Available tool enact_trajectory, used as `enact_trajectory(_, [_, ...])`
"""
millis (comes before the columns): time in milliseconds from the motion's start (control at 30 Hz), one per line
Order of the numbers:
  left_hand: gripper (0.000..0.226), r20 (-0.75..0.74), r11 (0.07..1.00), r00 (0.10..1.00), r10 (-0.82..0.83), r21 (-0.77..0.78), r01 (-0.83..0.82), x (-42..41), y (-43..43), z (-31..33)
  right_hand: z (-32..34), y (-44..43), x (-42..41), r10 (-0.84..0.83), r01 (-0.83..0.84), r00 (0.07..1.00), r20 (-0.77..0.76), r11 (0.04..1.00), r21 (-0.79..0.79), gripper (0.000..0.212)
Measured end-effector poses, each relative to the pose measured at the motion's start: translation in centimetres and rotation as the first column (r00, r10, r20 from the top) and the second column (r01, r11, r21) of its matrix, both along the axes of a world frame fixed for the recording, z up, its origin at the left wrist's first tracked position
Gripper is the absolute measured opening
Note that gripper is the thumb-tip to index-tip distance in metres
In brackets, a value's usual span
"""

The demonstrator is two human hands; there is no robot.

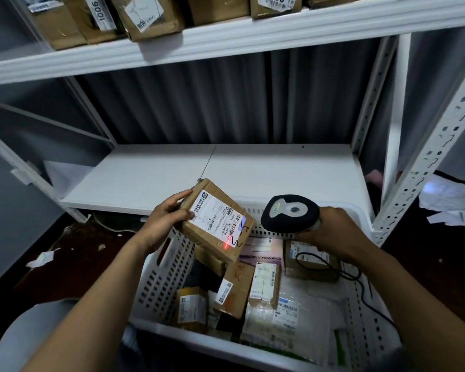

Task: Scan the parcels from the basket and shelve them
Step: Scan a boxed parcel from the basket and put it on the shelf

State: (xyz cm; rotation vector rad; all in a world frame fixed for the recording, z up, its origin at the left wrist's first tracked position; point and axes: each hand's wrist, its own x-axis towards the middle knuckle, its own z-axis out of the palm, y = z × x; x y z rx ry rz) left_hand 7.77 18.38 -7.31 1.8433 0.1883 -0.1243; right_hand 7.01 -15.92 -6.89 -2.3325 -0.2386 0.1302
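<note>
Above a white plastic basket (163, 267) of parcels, at the foot of a white metal rack, a person's left hand (165, 221) gripped a small cardboard parcel (212, 237) by its left edge, label tilted up, while the right hand (333, 232) clasped a corded barcode scanner (290, 213) just to its right. The red beam (226, 244) fell by the label's near corner, so the scan looked unfinished; next would likely come steering it onto a barcode, then setting the parcel on the lower shelf (253, 170) beyond
</note>
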Motion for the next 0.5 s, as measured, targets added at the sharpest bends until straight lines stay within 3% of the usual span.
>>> enact_trajectory(300, [0.059, 0.001, 1.0, 1.0, 0.003, -0.017, -0.003, 0.0, -0.6, 0.5, 0.3, 0.0, 0.1, -0.007, 0.007, 1.0, -0.031, 1.0, -0.005, 0.016])
enact_trajectory(500, [0.057, -0.007, 0.982, 0.99, 0.144, -0.121, -0.143, -0.8, -1.8, 0.8, 1.3, 0.7, -0.6, -0.108, 0.14, 0.988, -0.114, 0.936, 0.322, 0.017])
